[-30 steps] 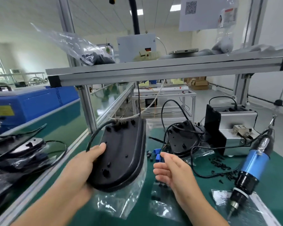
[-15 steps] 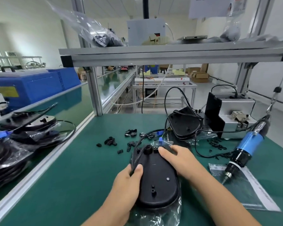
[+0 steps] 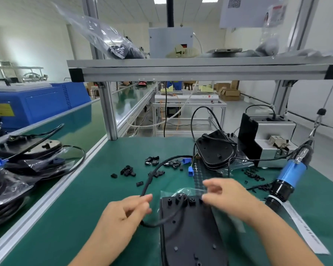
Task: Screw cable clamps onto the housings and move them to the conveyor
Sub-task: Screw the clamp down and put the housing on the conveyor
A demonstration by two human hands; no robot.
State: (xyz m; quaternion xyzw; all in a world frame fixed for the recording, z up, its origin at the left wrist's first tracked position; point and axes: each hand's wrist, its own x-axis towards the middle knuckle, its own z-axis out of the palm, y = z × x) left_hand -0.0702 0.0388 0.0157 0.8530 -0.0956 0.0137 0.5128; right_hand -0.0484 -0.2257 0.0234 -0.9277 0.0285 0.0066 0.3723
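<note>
A black housing (image 3: pixel 190 237) lies flat on the green mat, partly on a clear plastic bag, right in front of me. Its black cable (image 3: pixel 152 175) leaves the top edge, loops under my left hand and runs up toward a blue connector (image 3: pixel 190 170). My left hand (image 3: pixel 121 217) pinches the cable just left of the housing. Over the housing's top right corner is my right hand (image 3: pixel 231 198), blurred, fingers loosely spread, holding nothing I can see. Several small black cable clamps (image 3: pixel 128 171) lie scattered on the mat beyond.
A blue electric screwdriver (image 3: pixel 288 175) hangs at the right, tip down. Behind it stands a screw feeder (image 3: pixel 273 135), with a second housing (image 3: pixel 213 150) leaning beside it. The green conveyor (image 3: pixel 81 127) on the left carries bagged housings (image 3: pixel 17 169). A shelf beam (image 3: pixel 200 71) crosses overhead.
The housing went from upright in my left hand to flat on the mat. My left hand left the housing's edge and took the cable; my right hand lifted off the top.
</note>
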